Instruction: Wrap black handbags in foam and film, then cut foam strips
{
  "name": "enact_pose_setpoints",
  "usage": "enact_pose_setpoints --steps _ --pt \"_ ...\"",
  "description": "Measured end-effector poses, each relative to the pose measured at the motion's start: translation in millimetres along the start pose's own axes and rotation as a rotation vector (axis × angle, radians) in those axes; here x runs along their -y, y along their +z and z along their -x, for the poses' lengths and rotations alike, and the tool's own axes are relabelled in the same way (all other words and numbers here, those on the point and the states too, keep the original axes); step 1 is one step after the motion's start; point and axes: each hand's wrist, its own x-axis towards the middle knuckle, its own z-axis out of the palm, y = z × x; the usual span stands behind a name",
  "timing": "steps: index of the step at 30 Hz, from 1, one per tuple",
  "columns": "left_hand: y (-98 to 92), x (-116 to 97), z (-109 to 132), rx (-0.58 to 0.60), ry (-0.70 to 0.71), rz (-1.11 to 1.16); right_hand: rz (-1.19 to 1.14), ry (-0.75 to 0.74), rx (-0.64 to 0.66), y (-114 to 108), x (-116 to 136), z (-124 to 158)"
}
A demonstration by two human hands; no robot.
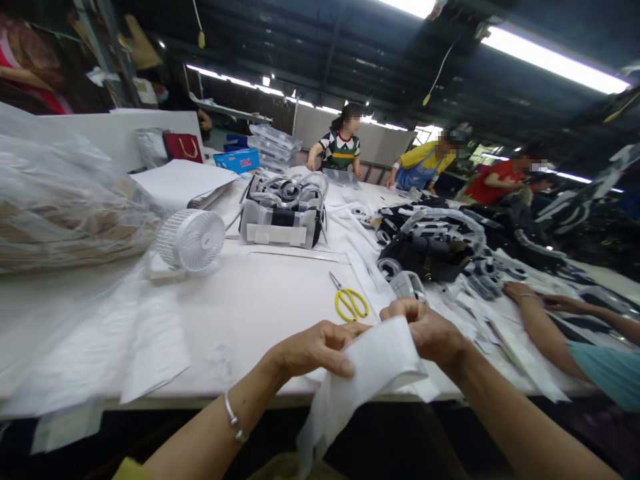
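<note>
A strip of thin white wrapping material [373, 363] is stretched between my hands above the table's front edge, its lower end hanging down. My left hand [320, 347] pinches it, with the thumb lying on the near face. At the strip's upper right corner, my right hand [425, 330] grips it with bent fingers, partly hidden behind the material. Just beyond my hands lie scissors with yellow handles [351, 303] on the white tabletop [260, 293].
A small white fan [191, 240] stands left, beside a large plastic bag [70, 200]. Ahead sits a wrapped black-and-white bag [283, 217]. Black bags with wrapped handles [425, 250] crowd the right. A co-worker's arm [543, 327] reaches in there; other people work across the table.
</note>
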Motion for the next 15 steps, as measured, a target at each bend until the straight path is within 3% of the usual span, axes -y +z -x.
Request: enact_pose_setpoints --steps 3,10,12,15 --pt "-1.3 17.1 -3.5 -0.093 -0.084 0.139 0.009 -0.002 -0.003 -1.6 -5.1 1.2" --pt "-4.8 47.8 7.7 -0.107 -0.414 0.181 0.054 0.089 -0.111 -18.1 -8.8 10.3" --pt "-9.3 51.7 11.6 -0.154 -0.441 0.16 0.081 0.114 -0.131 -25.3 -5.3 11.9" --pt "-21.2 50.9 17.6 -0.224 -0.422 0.138 0.179 0.254 -0.016 -34.0 1.9 10.4"
